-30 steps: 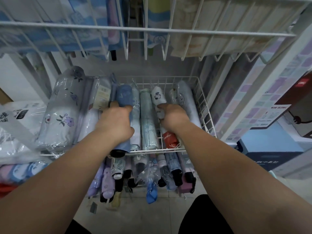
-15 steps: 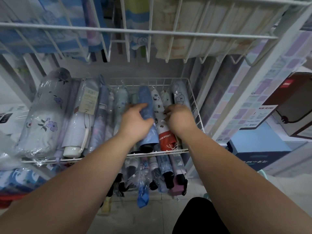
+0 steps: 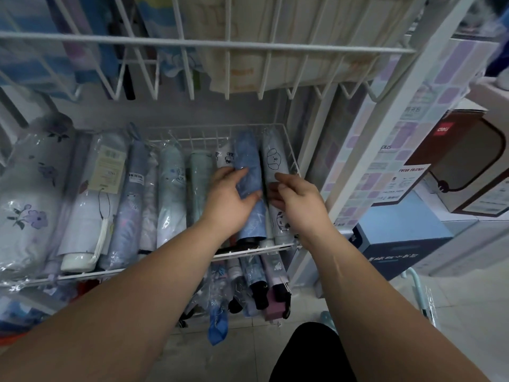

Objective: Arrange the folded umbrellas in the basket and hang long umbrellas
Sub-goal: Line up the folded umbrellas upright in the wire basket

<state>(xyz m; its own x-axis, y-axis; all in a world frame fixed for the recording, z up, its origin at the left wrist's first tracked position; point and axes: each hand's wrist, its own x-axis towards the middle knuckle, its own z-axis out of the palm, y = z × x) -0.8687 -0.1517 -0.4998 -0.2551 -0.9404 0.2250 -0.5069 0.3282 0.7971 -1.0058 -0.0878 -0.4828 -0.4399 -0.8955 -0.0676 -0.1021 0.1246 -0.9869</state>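
Blue folded umbrella [image 3: 249, 158] now shifted rightward in wire basket [image 3: 292, 154] — laid against puppy-print umbrella [image 3: 275, 161] by right wall, where half a second ago it was held mid-basket. Blue folded umbrella gripped by left hand [image 3: 230, 201], thumb and fingers wrapped round its middle. Right hand [image 3: 298, 201] held with fingers curled at puppy-print umbrella's wrapper — whether pinched cannot be told. Cartoon-print white umbrella [image 3: 224, 158] and pale green umbrella [image 3: 199, 183] laid lengthwise just left. Long umbrellas [image 3: 248, 37] hung in upper wire rack [image 3: 220, 46].
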